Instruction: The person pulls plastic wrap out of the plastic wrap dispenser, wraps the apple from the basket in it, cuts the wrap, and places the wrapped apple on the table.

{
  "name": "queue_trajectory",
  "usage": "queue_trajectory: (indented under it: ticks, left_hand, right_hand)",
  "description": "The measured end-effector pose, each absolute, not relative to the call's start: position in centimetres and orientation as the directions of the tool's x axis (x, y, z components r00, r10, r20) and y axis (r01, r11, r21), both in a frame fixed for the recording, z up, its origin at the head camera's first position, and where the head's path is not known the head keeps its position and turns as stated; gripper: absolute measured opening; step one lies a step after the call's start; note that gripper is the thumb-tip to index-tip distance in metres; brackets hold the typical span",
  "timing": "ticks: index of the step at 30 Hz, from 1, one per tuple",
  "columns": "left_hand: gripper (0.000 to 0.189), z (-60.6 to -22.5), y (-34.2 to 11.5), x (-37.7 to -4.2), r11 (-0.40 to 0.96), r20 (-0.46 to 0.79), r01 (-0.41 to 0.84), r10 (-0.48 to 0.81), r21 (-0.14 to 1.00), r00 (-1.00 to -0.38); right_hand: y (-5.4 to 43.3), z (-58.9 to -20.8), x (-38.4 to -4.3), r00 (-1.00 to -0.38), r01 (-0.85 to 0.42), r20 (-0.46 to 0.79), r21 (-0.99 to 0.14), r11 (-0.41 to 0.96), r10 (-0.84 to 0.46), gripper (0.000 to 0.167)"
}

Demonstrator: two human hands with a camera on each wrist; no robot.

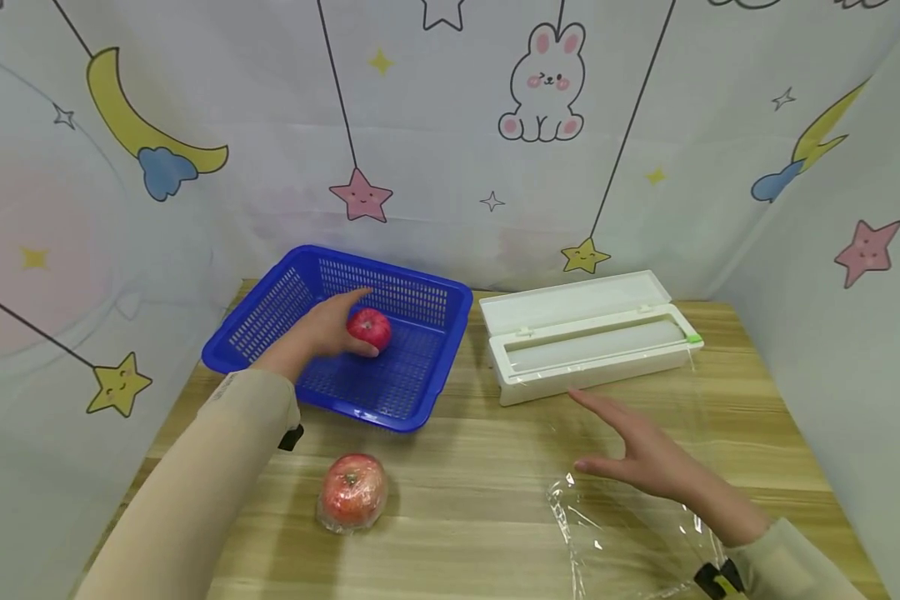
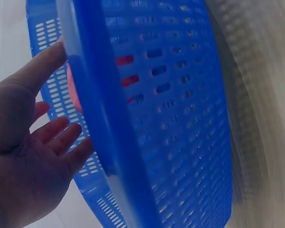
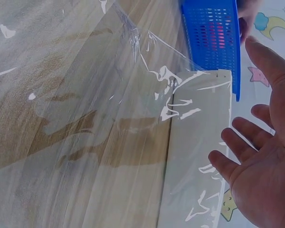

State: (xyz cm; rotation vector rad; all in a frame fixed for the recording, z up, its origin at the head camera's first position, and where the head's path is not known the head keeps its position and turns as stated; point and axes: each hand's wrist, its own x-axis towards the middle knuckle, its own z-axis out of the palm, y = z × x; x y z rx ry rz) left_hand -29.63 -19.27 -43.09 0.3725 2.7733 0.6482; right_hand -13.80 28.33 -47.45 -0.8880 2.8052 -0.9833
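Observation:
My left hand [image 1: 322, 327] reaches over the near left side of a blue plastic basket [image 1: 417, 417]. Its thumb and fingers are spread beside a red apple [image 1: 372, 331] inside; the left wrist view shows the fingers uncurled, with the basket wall hiding much of the apple. My right hand [image 1: 648, 454], fingers extended and thumb apart, hovers above a sheet of clear plastic wrap [image 1: 596, 546]. That sheet runs from a white wrap dispenser [image 1: 600, 372] whose lid stands open. Nothing is held in the right hand.
An apple covered in plastic wrap [image 1: 353, 490] sits on the wooden table [image 1: 465, 508], in front of the basket. White curtains [image 1: 450, 117] printed with stars, moons and a rabbit enclose the back and sides.

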Motion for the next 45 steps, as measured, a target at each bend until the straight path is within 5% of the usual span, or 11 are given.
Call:
queue_trajectory:
  ticks: [15,33,45]
  left_hand:
    - [0.105,-44.6,-18.9,-30.4,0.901,-0.288,0.148,0.281,0.409,-0.915]
    - [0.094,-46.9,-19.6,-30.9,0.873,-0.238,0.132,0.269,0.47,-0.933]
    - [0.089,-44.5,-19.3,-30.2,0.839,-0.161,0.165,0.285,0.518,-0.945]
  right_hand:
    - [28.4,-48.1,-13.8,-0.843,-0.484,0.124,-0.597,0.639,-0.523,0.086]
    - [28.5,-48.4,-13.6,-0.862,-0.44,0.101,-0.635,0.635,-0.496,0.083]
    - [28.5,-48.1,-13.7,-0.867,-0.417,0.082,-0.66,0.625,-0.491,0.079]
